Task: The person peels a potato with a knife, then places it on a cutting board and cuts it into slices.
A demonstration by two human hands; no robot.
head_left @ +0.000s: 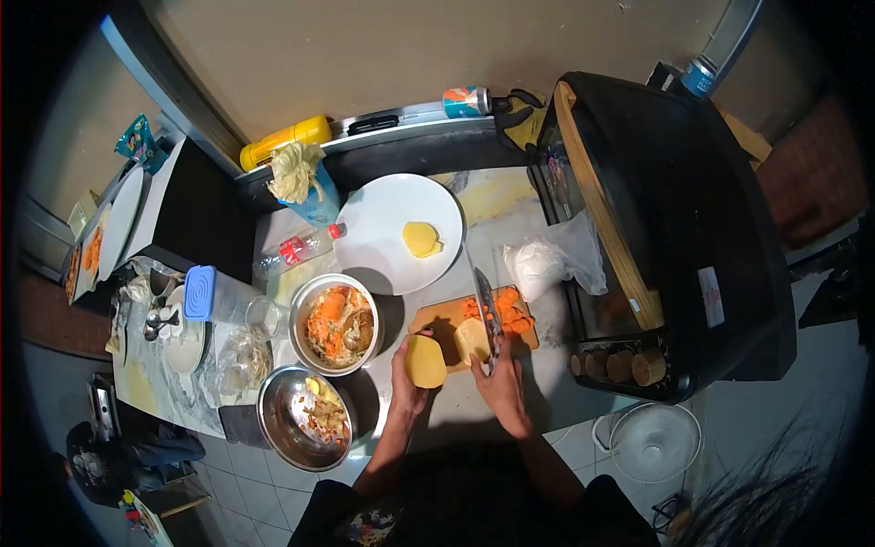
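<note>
My left hand [406,390] is closed round a peeled, cut potato [426,363], its flat yellow face turned up. My right hand [500,390] grips a knife [486,305], whose blade points away from me over the wooden cutting board [447,314]. A pale potato slice [471,341] lies against the near side of the blade, right at my right thumb. Chopped carrot [517,319] is heaped on the board's right part, beyond the knife. Several yellow potato slices [420,240] rest on the large white plate [383,205] behind the board.
Left of the board stand a white pot [301,351] of shredded vegetables and a steel bowl [273,428] with peelings. A plastic bottle [296,251] lies beside the plate. To the right are a bag of white powder [536,266] and a black oven [674,228].
</note>
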